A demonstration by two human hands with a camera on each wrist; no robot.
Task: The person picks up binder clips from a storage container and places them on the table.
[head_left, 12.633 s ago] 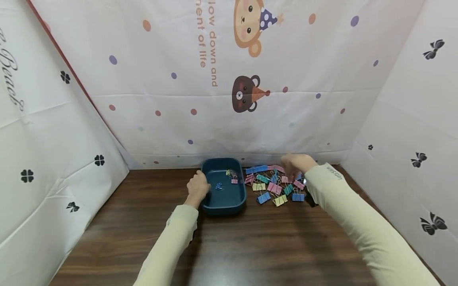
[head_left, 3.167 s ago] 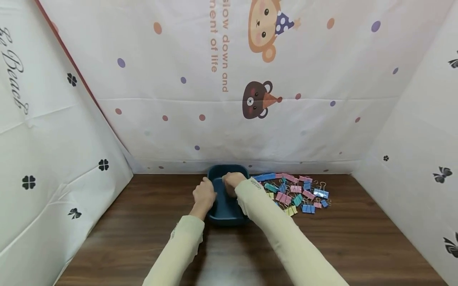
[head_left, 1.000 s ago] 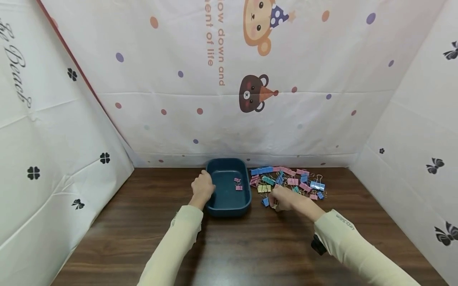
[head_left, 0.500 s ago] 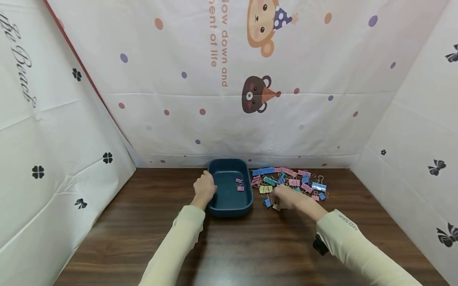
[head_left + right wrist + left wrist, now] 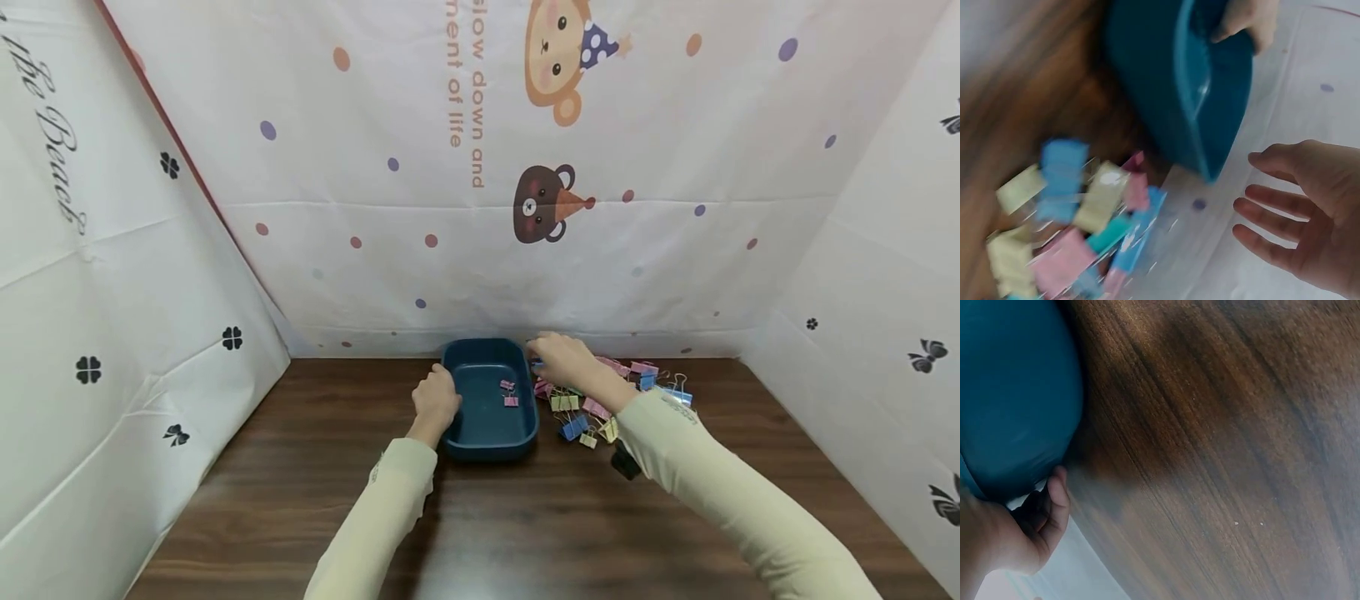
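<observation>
A dark teal plastic bin (image 5: 491, 453) stands at the table's back. My left hand (image 5: 437, 402) grips its left rim; in the left wrist view the fingers (image 5: 1055, 509) curl against the outside wall. Inside the bin lie small pink binder clips (image 5: 511, 402). Beside the bin's far right corner, my right hand (image 5: 562, 363) hovers over the back of a pile of coloured binder clips. The right wrist view shows that hand with fingers apart, holding nothing. A small yellow binder clip (image 5: 588, 439) lies at the pile's front, by a blue binder clip (image 5: 574, 428).
Larger pink, blue, yellow and green clips make up the pile, partly hidden by the right forearm. A printed white sheet (image 5: 360, 283) rises right behind the bin and clips. Similar sheets flank the brown wooden table (image 5: 517, 533) on both sides.
My right hand has moved from the pile's front back and left, uncovering the small yellow clip there. Small blue and yellow clips seen in the bin earliest are gone from it. Left hand keeps its grip.
</observation>
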